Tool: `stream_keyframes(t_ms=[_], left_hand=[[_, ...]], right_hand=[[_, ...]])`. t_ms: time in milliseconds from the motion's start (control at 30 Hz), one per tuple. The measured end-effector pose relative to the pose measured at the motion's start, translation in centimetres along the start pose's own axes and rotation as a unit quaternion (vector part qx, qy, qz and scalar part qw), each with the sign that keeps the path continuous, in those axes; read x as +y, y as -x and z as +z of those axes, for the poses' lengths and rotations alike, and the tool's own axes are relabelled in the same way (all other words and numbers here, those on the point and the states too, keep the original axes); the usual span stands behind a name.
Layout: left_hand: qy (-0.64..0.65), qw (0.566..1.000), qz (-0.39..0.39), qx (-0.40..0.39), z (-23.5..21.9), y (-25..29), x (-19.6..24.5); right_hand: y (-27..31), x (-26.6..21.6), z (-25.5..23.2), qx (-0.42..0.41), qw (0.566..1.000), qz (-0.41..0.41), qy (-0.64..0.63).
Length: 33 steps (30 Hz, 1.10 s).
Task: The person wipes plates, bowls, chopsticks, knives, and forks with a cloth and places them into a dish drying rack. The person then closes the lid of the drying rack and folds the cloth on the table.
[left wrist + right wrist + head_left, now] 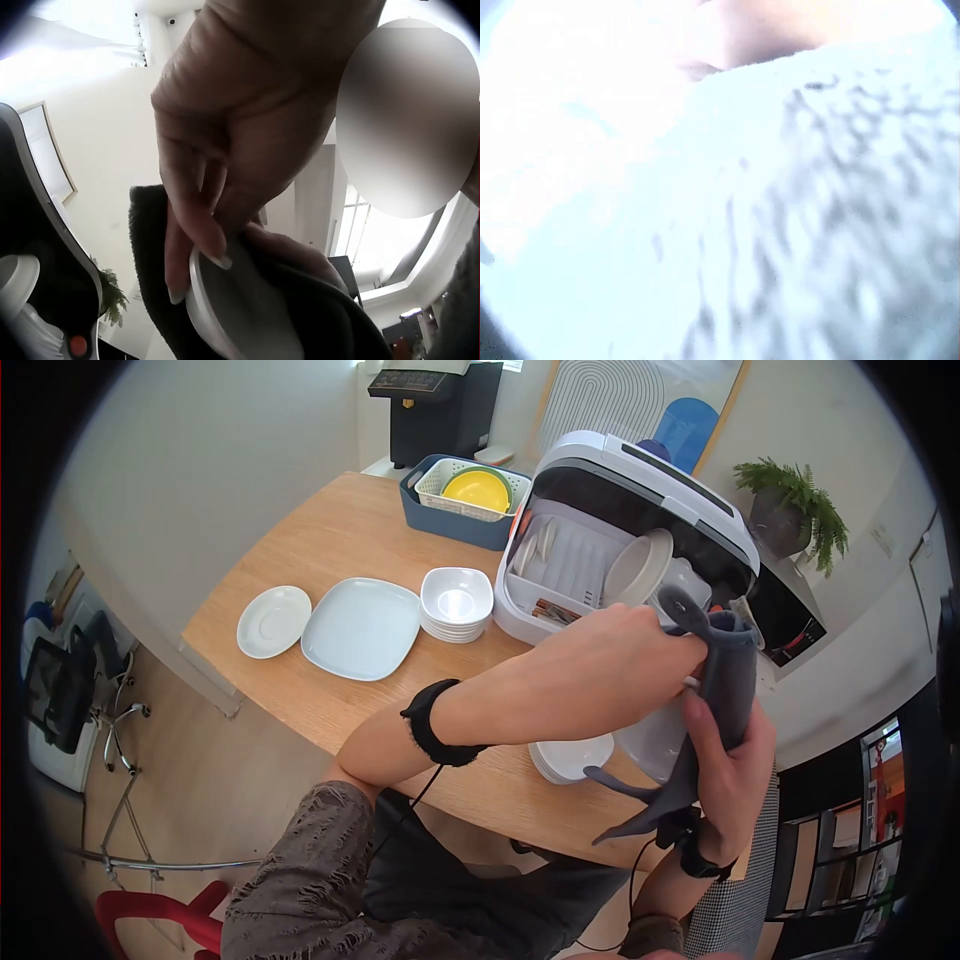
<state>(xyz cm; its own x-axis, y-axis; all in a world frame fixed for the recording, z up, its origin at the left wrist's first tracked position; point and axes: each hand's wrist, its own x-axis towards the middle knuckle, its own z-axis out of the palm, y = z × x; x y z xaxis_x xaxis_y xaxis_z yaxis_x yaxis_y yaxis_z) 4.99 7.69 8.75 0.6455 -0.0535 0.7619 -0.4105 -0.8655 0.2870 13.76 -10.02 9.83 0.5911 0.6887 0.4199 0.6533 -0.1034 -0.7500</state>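
The round white dish (244, 307) is sitting in the fuzzy dark-gray cloth (728, 680), between both hands. The left hand (640, 660) is narrowed, its fingers pinching the dish rim. The right hand (735, 765) is curling around the cloth from the outside, thumb pressing on it. Beyond the left hand, the white plastic dish cabinet (520, 592) is standing open, holding white dishes (640, 568). Farther beyond and to the left, the blue plastic bin (455, 523) is containing a white perforated basket (430, 485) with a yellow bowl (476, 490). Left of that hand, stacked white square bowls (457, 600) are resting on the wooden table (300, 550).
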Motion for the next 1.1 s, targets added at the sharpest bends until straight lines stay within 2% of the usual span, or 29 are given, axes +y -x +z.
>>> stream_keyframes(t_ms=[33,133,233,267,333,433,500,533,567,600,633,700,733,767,800,833,867,900,933,967,1000,1067,1100], left_hand=[[-0.029,0.999,-0.016,-0.029,-0.3,0.2,0.0],[-0.070,0.996,-0.035,-0.046,-1.2,0.2,0.7],[-0.069,0.991,-0.080,-0.077,-1.1,0.2,1.0],[-0.070,0.992,-0.079,-0.075,-1.2,0.1,1.0],[-0.002,0.998,-0.057,-0.005,-1.4,0.0,1.1],[0.006,0.996,-0.085,-0.016,-1.0,0.1,0.5],[-0.002,0.997,-0.078,-0.001,-0.9,0.1,-0.5],[-0.002,0.997,-0.072,0.015,-0.9,0.1,-0.9],[-0.001,0.997,-0.075,0.009,-1.2,0.0,-0.9],[0.009,0.994,-0.110,-0.011,-1.8,-0.3,-0.7],[0.020,0.989,-0.143,-0.031,-2.2,-0.4,-0.7],[0.028,0.987,-0.152,-0.053,-2.6,-0.4,-1.3],[0.031,0.984,-0.161,-0.072,-2.6,-0.5,-1.6],[0.109,0.964,-0.239,-0.049,-2.1,-0.8,-1.6],[0.111,0.963,-0.241,-0.053,-2.2,-1.0,-1.4],[0.151,0.939,-0.303,-0.059,-2.5,-1.3,-1.1],[0.190,0.910,-0.363,-0.065,-2.6,-1.5,-1.0],[0.126,0.950,-0.284,-0.030,-1.9,-1.2,-1.8],[0.127,0.949,-0.285,-0.032,-1.3,-1.1,-2.3],[0.039,0.981,-0.191,0.010,-0.7,-1.0,-2.7],[-0.049,0.993,-0.093,0.051,-0.3,-1.0,-2.8],[-0.051,0.993,-0.091,0.047,-0.3,-1.0,-2.3],[-0.054,0.994,-0.087,0.045,-0.4,-1.1,-2.0]], right_hand=[[-0.5,0.1,-0.1,-0.002,1.000,-0.005,-0.001],[-1.8,0.6,-0.2,-0.015,0.999,-0.031,0.018],[-2.2,0.3,-0.5,-0.008,0.994,-0.055,0.093],[-2.5,0.0,-0.5,-0.002,0.994,-0.079,0.076],[-2.8,-0.5,-0.4,0.003,0.993,-0.102,0.055],[-3.1,-0.8,0.2,0.039,0.988,-0.125,0.081],[-3.2,-0.4,0.8,0.086,0.972,-0.160,0.150],[-3.1,0.1,0.9,0.086,0.973,-0.155,0.145],[-2.9,0.6,1.1,0.121,0.970,-0.157,0.140],[-2.9,1.0,1.1,0.157,0.965,-0.159,0.137],[-3.0,1.0,1.1,0.158,0.965,-0.155,0.138],[-3.4,0.5,1.0,0.123,0.959,-0.219,0.127],[-3.9,0.4,0.8,0.123,0.960,-0.217,0.127],[-4.5,0.3,0.6,0.081,0.947,-0.286,0.122],[-5.0,0.4,0.5,0.039,0.928,-0.352,0.116],[-5.5,1.2,0.6,0.008,0.939,-0.343,-0.029],[-5.6,1.9,0.2,0.008,0.940,-0.340,-0.029],[-5.8,2.6,-0.2,-0.010,0.954,-0.282,-0.098],[-5.9,3.0,-0.4,-0.027,0.960,-0.222,-0.166],[-5.8,2.5,-0.2,0.016,0.972,-0.208,-0.106],[-5.8,2.3,0.6,0.017,0.973,-0.205,-0.107],[-5.9,2.3,1.8,0.089,0.973,-0.174,-0.125],[-5.9,2.3,1.2,0.046,0.980,-0.145,-0.128]])
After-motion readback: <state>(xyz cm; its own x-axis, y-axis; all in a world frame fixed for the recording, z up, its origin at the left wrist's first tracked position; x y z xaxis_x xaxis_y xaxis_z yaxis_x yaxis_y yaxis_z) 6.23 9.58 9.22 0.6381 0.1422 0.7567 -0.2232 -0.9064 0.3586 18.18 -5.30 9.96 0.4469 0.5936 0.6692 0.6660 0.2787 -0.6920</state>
